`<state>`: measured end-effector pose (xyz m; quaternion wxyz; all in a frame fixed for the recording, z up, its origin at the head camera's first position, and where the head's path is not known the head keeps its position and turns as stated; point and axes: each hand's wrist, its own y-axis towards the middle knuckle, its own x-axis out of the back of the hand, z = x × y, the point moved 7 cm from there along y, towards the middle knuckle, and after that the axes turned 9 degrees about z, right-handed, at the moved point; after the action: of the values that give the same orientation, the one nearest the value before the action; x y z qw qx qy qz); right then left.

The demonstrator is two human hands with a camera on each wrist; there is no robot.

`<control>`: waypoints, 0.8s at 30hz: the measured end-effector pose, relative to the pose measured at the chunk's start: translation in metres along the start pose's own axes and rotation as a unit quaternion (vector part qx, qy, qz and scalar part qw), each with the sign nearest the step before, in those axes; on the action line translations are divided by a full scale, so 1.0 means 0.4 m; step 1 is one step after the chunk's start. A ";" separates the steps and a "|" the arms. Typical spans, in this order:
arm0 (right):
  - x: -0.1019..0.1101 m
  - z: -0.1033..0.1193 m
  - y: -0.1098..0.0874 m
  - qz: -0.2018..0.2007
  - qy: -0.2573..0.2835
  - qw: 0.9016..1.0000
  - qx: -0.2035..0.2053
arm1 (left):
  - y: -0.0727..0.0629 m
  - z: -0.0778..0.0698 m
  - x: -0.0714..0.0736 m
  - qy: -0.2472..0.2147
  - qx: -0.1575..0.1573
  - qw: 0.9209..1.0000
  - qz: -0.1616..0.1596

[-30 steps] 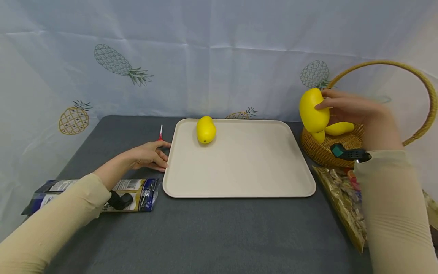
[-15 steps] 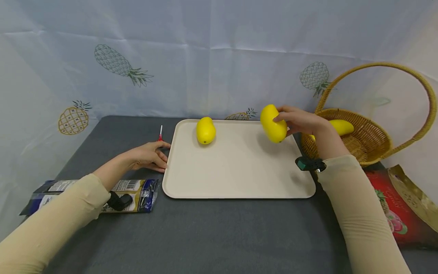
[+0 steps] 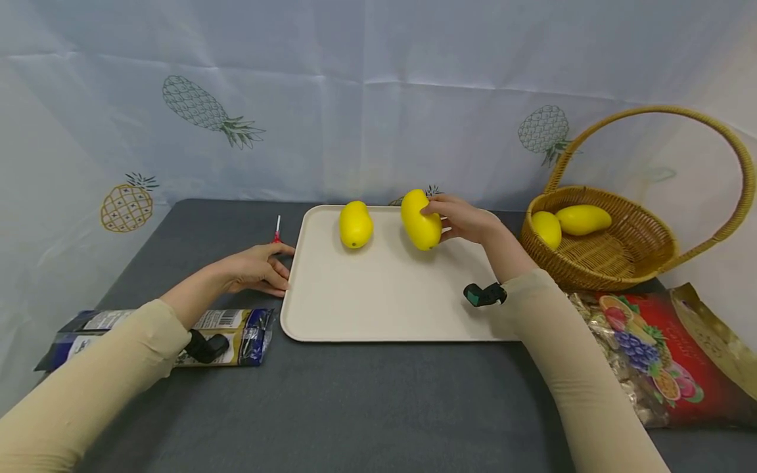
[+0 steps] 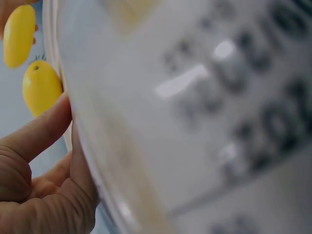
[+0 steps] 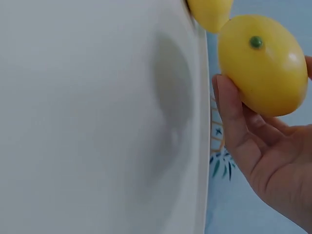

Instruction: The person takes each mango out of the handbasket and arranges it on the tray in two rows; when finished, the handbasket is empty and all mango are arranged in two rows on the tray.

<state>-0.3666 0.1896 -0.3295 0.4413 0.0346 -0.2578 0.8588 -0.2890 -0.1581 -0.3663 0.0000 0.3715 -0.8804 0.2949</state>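
Observation:
A yellow mango is in my right hand, pinched between thumb and fingers above the back of a cream tray. In the right wrist view the held mango shows a green stem end, and its shadow falls on the tray. Another mango lies on the tray at the back left. My left hand rests its fingertips against the tray's left edge. In the left wrist view that hand touches the rim, with both mangoes beyond it.
A wicker basket with a tall handle stands at the back right, holding two mangoes. A red-and-gold bag lies before it. A blue package is under the left forearm. Behind my left hand lies a small red-and-white item.
My right hand has carried the mango from above the basket leftward over the tray, near the mango lying there. The left hand has stayed at the tray's edge.

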 end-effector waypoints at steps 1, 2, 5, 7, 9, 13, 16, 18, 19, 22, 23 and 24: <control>-0.006 0.000 0.010 -0.003 0.005 1.000 -0.002 | 0.000 0.000 -0.001 0.001 -0.002 1.000 0.002; -0.011 0.001 0.018 -0.005 0.008 1.000 -0.003 | 0.000 -0.001 -0.002 0.001 -0.003 1.000 0.003; -0.024 0.004 0.041 -0.017 0.024 1.000 -0.004 | 0.001 0.000 -0.002 -0.002 -0.003 1.000 0.005; -0.030 0.006 0.054 -0.024 0.036 0.999 -0.001 | 0.001 -0.001 -0.002 -0.001 -0.005 1.000 0.006; -0.036 0.008 0.066 -0.030 0.054 0.998 -0.001 | 0.001 0.000 -0.001 -0.006 -0.003 1.000 0.005; -0.044 0.004 0.081 -0.049 0.085 0.995 -0.017 | 0.001 0.000 -0.001 -0.011 -0.003 1.000 0.004; -0.048 -0.006 0.090 -0.063 0.098 0.993 -0.035 | 0.002 0.000 -0.003 -0.012 -0.005 1.000 0.006; -0.049 -0.011 0.095 -0.071 0.104 0.991 -0.043 | 0.003 0.001 -0.003 -0.011 -0.005 1.000 0.006; -0.050 -0.014 0.097 -0.073 0.104 0.991 -0.045 | 0.003 0.001 -0.003 -0.011 -0.004 1.000 0.006; -0.049 -0.018 0.100 -0.081 0.107 0.990 -0.046 | 0.004 0.002 -0.002 -0.008 -0.002 1.000 0.004; -0.048 -0.018 0.100 -0.084 0.104 0.990 -0.047 | 0.003 0.001 -0.002 -0.007 -0.002 1.000 0.003; -0.048 -0.018 0.100 -0.086 0.101 0.990 -0.048 | 0.003 0.001 -0.001 -0.005 -0.002 1.000 0.002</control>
<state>-0.3849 0.1596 -0.3576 0.5380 -0.0514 -0.2492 0.8036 -0.2894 -0.1573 -0.3672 -0.0042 0.3709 -0.8819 0.2910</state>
